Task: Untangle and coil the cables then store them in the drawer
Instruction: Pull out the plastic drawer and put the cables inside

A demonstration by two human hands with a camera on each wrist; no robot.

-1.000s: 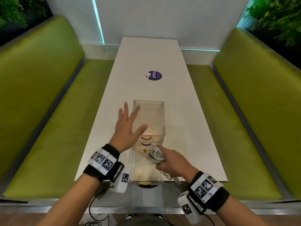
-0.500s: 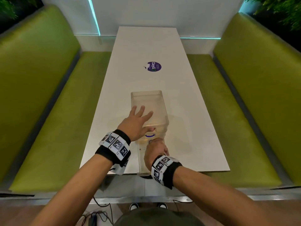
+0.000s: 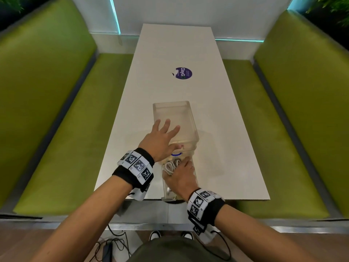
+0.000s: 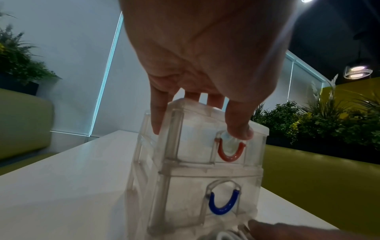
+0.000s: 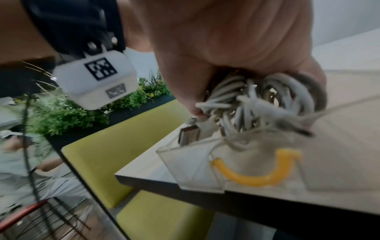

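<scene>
A clear plastic drawer unit (image 3: 176, 112) stands on the white table (image 3: 217, 114). My left hand (image 3: 161, 138) lies flat on its top with the fingers spread. In the left wrist view the thumb (image 4: 239, 123) touches the top front edge of the unit (image 4: 191, 154), above the red handle (image 4: 230, 153) and blue handle (image 4: 224, 205). The bottom drawer (image 5: 339, 162), with a yellow handle (image 5: 255, 173), is pulled out toward me. My right hand (image 3: 182, 174) grips a coil of white cable (image 3: 170, 166) (image 5: 257, 100) just inside this drawer. A USB plug (image 5: 189, 134) hangs from the coil.
Green bench seats (image 3: 62, 140) run along both sides of the table. A round purple sticker (image 3: 183, 73) lies farther up the tabletop. The open drawer's front (image 3: 168, 198) reaches the table's near edge. Black cords (image 3: 113, 244) lie on the floor below.
My left hand has come down from hovering onto the top of the unit. My right hand has carried the cable coil forward and down into the open bottom drawer.
</scene>
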